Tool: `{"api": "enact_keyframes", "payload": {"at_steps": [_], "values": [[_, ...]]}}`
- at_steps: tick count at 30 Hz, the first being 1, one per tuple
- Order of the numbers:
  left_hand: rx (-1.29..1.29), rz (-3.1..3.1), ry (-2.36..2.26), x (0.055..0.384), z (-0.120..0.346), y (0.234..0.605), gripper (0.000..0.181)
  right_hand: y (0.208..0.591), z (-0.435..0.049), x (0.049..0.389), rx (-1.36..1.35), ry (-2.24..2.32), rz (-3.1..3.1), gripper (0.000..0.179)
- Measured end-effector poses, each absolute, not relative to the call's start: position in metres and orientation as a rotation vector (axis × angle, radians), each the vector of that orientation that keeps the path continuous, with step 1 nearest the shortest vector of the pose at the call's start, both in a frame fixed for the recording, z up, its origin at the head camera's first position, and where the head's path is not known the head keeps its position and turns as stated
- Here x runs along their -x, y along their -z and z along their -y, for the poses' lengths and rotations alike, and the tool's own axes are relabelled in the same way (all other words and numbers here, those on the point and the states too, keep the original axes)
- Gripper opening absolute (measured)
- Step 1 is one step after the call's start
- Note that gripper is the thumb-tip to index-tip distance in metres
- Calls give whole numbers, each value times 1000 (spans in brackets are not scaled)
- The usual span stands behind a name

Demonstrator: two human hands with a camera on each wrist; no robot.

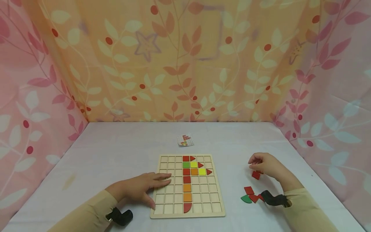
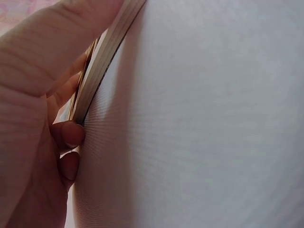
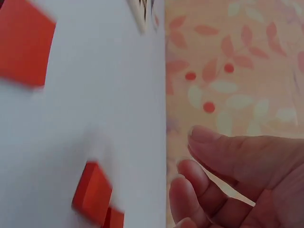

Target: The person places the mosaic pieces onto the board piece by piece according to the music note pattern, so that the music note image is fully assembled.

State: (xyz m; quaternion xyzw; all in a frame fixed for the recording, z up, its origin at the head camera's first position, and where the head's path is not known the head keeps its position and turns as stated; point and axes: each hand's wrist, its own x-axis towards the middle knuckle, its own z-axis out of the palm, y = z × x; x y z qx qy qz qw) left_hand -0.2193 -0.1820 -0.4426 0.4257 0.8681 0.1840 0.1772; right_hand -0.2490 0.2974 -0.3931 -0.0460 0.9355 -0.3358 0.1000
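A wooden grid board [image 1: 171, 187] lies on the table with flat coloured pieces in its cells. A column of red, green and orange squares [image 1: 187, 188] ends at a red rounded piece [image 1: 187, 207] near the front; yellow squares [image 1: 202, 171] and red triangles [image 1: 209, 172] extend rightward in the upper rows. My left hand [image 1: 140, 187] rests at the board's left side, fingers extended over its edge and thumb at the lower left. To the right, my right hand [image 1: 265, 164] hovers over red pieces [image 1: 255, 175], fingers loosely bent; the right wrist view shows nothing between thumb and fingertips [image 3: 204, 135].
Behind the board lies a small printed card [image 1: 185, 140] with a coloured grid picture. Near the right wrist are a red square [image 1: 248, 190], a green rounded piece [image 1: 246, 199] and other red pieces [image 1: 253, 198]. Patterned cloth [image 1: 179, 64] encloses the table's back and sides.
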Motion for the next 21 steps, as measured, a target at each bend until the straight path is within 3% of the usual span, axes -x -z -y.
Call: {"api": "enact_keyframes", "payload": {"at_steps": [9, 21], "values": [[-1206, -2450, -533, 219, 182, 442, 88, 408, -329, 252, -19, 943, -2758, 12], [-1253, -2465, -504, 221, 183, 445, 88, 419, -328, 252, 0, 836, -2738, 17]]}}
